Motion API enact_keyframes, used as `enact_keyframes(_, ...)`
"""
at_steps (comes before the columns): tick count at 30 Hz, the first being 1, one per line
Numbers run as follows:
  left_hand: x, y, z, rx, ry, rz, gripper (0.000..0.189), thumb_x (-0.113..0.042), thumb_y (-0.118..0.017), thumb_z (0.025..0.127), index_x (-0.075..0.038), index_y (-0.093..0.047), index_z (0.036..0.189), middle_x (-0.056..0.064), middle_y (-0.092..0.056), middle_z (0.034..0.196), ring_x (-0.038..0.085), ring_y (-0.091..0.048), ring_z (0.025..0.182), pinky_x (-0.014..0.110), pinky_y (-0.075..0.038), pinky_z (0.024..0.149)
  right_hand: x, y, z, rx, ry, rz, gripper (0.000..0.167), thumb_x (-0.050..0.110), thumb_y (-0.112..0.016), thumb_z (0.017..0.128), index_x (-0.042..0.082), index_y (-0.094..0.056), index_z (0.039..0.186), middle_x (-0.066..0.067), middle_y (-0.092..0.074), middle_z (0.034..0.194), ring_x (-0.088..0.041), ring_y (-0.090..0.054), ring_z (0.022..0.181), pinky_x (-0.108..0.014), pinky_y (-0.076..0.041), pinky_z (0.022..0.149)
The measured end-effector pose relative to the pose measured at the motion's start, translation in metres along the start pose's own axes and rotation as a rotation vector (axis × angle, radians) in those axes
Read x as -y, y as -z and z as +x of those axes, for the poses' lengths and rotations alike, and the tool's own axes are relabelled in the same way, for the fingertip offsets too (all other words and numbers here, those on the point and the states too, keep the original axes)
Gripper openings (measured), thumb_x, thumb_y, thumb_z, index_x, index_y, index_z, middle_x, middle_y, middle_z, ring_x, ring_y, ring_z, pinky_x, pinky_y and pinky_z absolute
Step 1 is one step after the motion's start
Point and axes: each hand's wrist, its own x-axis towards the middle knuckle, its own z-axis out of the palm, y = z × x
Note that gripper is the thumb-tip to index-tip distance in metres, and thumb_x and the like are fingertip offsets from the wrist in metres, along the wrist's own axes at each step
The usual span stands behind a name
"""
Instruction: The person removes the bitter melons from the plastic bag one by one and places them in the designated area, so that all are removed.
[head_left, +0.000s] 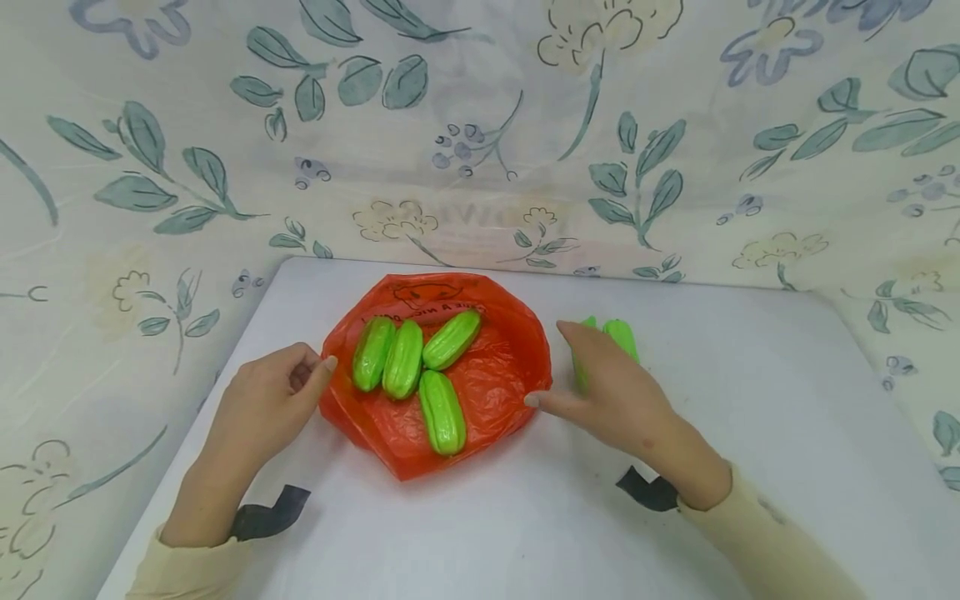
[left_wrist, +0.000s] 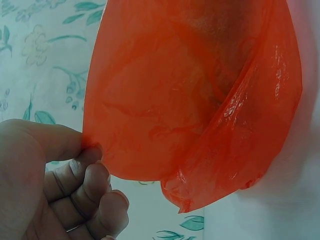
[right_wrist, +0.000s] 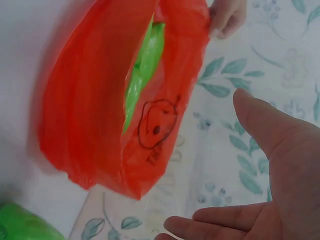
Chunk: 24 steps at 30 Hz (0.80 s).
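A red plastic bag [head_left: 495,396] lies spread with its mouth up on the table, several shiny green cucumber-like vegetables [head_left: 402,360] inside it. My left hand [head_left: 258,408] pinches the bag's left rim between thumb and forefinger, as the left wrist view confirms on the bag's edge [left_wrist: 135,115]. On the bag's other side, my right hand [head_left: 622,408] hovers with thumb and fingers spread apart, thumb tip close by the rim. In the right wrist view nothing lies between its fingers. Beyond this hand, more green vegetables [head_left: 621,333] lie on the table, partly hidden by it.
The white table [head_left: 757,433] runs back to a hanging cloth [head_left: 480,108] with a flower and leaf print, which also flanks the left and right sides. Black straps [head_left: 272,512] show at both wrists, below beige sleeves [head_left: 183,571].
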Motion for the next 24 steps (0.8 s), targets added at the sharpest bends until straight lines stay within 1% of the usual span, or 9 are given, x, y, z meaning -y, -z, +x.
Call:
enact_keyframes(5, 0.001, 0.001, 0.001, 0.005, 0.0, -0.001, 0.021, -0.027, -0.063, 0.103, -0.01, -0.065, 0.091, -0.002, -0.059, 0.069, 0.021, -0.053, 0.067, 0.03, -0.047, 0.056, 0.014, -0.006, 0.007, 0.013, 0.122, -0.034, 0.088, 0.056, -0.08, 0.088, 0.01, -0.048, 0.155, -0.009, -0.055, 0.152, -0.031, -0.051, 0.139, -0.049, -0.054, 0.1)
enact_keyframes(8, 0.0, 0.001, 0.001, 0.009, -0.001, -0.002, 0.021, -0.027, -0.063, 0.103, -0.01, -0.065, 0.091, -0.001, -0.059, 0.069, 0.022, -0.053, 0.067, 0.03, -0.047, 0.057, 0.021, -0.012, 0.012, 0.04, 0.188, -0.056, 0.082, 0.054, -0.077, 0.091, 0.007, -0.052, 0.152, -0.01, -0.059, 0.148, -0.03, -0.054, 0.137, -0.046, -0.053, 0.102)
enact_keyframes(10, 0.0, 0.001, 0.001, 0.011, 0.002, -0.002, 0.021, -0.027, -0.062, 0.103, -0.01, -0.065, 0.091, -0.001, -0.059, 0.069, 0.022, -0.053, 0.067, 0.031, -0.047, 0.057, 0.026, -0.016, 0.016, 0.061, 0.212, -0.066, 0.081, 0.055, -0.076, 0.092, 0.005, -0.052, 0.151, -0.011, -0.059, 0.147, -0.03, -0.055, 0.136, -0.046, -0.051, 0.105)
enact_keyframes(13, 0.0, 0.001, 0.001, 0.014, 0.002, -0.001, 0.021, -0.027, -0.063, 0.103, -0.01, -0.065, 0.091, -0.001, -0.059, 0.07, 0.022, -0.053, 0.068, 0.031, -0.048, 0.057, 0.032, -0.023, 0.021, 0.085, 0.226, -0.068, 0.08, 0.057, -0.074, 0.093, 0.006, -0.054, 0.151, -0.01, -0.06, 0.146, -0.029, -0.056, 0.135, -0.045, -0.049, 0.107)
enact_keyframes(18, 0.001, 0.0, 0.001, 0.013, -0.006, 0.002, 0.021, -0.027, -0.063, 0.103, -0.01, -0.065, 0.091, -0.001, -0.059, 0.069, 0.022, -0.053, 0.067, 0.031, -0.047, 0.057, 0.038, -0.035, 0.027, 0.113, 0.218, -0.081, 0.079, 0.06, -0.072, 0.093, 0.008, -0.055, 0.15, -0.01, -0.061, 0.145, -0.027, -0.057, 0.134, -0.045, -0.052, 0.104)
enact_keyframes(24, 0.003, 0.0, 0.0, 0.028, 0.005, -0.002, 0.021, -0.027, -0.063, 0.103, -0.009, -0.064, 0.092, -0.001, -0.059, 0.069, 0.022, -0.052, 0.067, 0.031, -0.048, 0.057, 0.044, -0.046, 0.033, 0.148, 0.229, -0.071, 0.076, 0.057, -0.072, 0.094, 0.006, -0.056, 0.148, -0.011, -0.062, 0.144, -0.028, -0.057, 0.134, -0.046, -0.051, 0.104)
